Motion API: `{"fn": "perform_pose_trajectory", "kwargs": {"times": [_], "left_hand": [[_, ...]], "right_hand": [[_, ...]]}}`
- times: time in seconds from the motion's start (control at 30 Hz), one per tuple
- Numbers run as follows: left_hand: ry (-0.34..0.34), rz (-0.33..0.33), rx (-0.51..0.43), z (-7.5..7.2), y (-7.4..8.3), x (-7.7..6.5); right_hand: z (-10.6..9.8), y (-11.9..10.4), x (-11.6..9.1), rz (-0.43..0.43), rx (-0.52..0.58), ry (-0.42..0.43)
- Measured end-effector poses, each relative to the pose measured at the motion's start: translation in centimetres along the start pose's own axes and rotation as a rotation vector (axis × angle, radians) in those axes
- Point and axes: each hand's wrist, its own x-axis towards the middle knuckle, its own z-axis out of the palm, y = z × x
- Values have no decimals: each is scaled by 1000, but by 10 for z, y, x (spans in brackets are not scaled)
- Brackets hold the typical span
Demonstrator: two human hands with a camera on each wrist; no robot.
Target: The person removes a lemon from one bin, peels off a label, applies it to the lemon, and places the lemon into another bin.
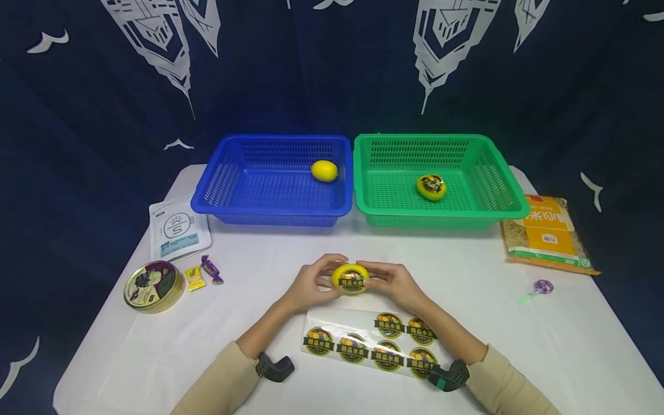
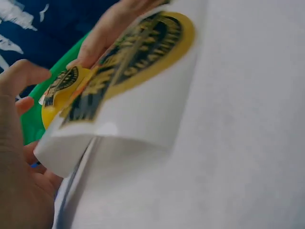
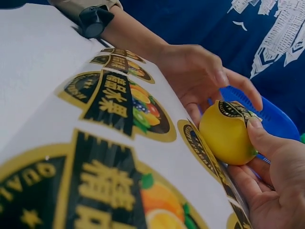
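Between both hands, in the head view, is a yellow lemon [image 1: 350,268] with a round black-and-gold fruit sticker [image 1: 351,281] facing up. My left hand [image 1: 313,283] curves round its left side, fingers bent and thumb low. The right hand [image 1: 396,283] holds the other side. In the right wrist view, that hand's thumb [image 3: 262,133] presses the sticker's edge, with fingers under the lemon [image 3: 224,138]. Just below lies a white sticker sheet [image 1: 332,320] with several round stickers; its raised edge covers part of the lemon in the left wrist view.
A blue basket [image 1: 272,219] containing one plain lemon [image 1: 324,171] stands at the back, beside a green basket [image 1: 441,220] with a stickered lemon [image 1: 432,187]. Left are a white pouch [image 1: 178,227], a round tin [image 1: 154,286] and two candies [image 1: 195,278]; right, a grain bag [image 1: 550,233] and lollipop [image 1: 543,286].
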Motion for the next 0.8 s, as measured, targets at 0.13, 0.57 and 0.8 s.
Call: {"fn": "perform_pose_trajectory", "kwargs": {"times": [0.13, 0.57, 0.8], "left_hand": [[35, 106, 234, 5, 2, 1], [60, 221, 501, 4, 1, 3], [33, 221, 484, 3, -1, 6]], "right_hand": [[1, -2, 0, 13, -2, -3], [-3, 25, 6, 15, -22, 1], [-9, 22, 5, 43, -15, -55]]}}
